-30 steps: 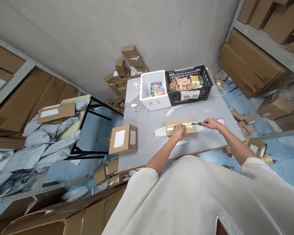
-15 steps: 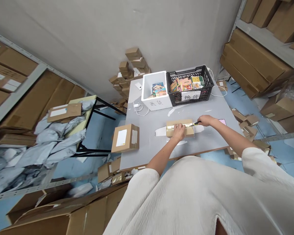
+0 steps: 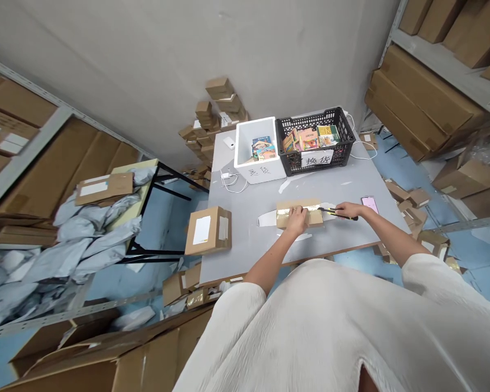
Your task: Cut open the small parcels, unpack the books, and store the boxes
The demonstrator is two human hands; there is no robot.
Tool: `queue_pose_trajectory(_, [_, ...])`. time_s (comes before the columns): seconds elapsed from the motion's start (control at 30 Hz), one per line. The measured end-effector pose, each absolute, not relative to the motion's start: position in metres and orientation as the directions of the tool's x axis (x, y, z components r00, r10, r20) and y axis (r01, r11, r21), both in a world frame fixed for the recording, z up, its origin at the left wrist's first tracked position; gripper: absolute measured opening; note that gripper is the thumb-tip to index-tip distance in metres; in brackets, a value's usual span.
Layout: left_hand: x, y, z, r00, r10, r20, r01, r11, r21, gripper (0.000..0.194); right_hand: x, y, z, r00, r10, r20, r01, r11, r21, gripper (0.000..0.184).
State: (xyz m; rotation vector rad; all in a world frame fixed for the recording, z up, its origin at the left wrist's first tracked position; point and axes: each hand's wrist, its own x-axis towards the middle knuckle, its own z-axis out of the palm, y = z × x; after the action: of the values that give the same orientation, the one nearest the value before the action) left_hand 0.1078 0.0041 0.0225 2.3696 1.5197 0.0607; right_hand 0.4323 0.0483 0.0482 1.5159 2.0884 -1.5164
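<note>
A small cardboard box (image 3: 285, 210) with shiny tape along its top lies on the grey table (image 3: 245, 256). My left hand (image 3: 297, 220) is closed on the top and near side of this box, steadying it. In my right hand (image 3: 348, 209) is a black and yellow utility knife (image 3: 330, 210), gripped by its handle just right of the box. The knife points left, its tip at the box's right end. A pale strip, perhaps paper, shows beneath the box on both sides.
At the back stand a white foam box (image 3: 255, 147) and a black crate (image 3: 315, 140), both holding books. A labelled carton (image 3: 208, 231) sits at the left table edge. A phone (image 3: 369, 204) lies to the right. Parcels fill the side table (image 3: 149, 190) and shelves.
My right hand has shifted slightly right and lies flatter, so more of the knife's handle shows. The phone is less covered. My left hand stays on the box.
</note>
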Motion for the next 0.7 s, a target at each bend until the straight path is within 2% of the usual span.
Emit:
queue_pose_trajectory(0.13, [0.108,0.003,0.023,0.443,0.886,-0.135,0.874,-0.393,0.287,0.062,0.433,0.022,0.036,-0.486,0.672,-0.558,0.691,-0.096,-0.717,0.049])
queue_pose_trajectory(0.37, [0.108,0.003,0.023,0.434,0.889,-0.145,0.879,-0.383,0.283,0.066,0.425,0.023,0.042,-0.418,0.735,-0.534,0.741,-0.065,-0.669,0.051])
queue_pose_trajectory(0.53, [0.109,0.005,0.023,0.423,0.893,-0.156,0.88,-0.364,0.304,0.065,0.427,0.016,0.041,-0.475,0.654,-0.589,0.712,-0.108,-0.694,0.052])
queue_pose_trajectory(0.7, [0.106,0.003,0.027,0.426,0.891,-0.157,0.869,-0.355,0.344,0.082,0.434,0.004,0.045,-0.388,0.751,-0.535,0.657,-0.182,-0.732,0.055])
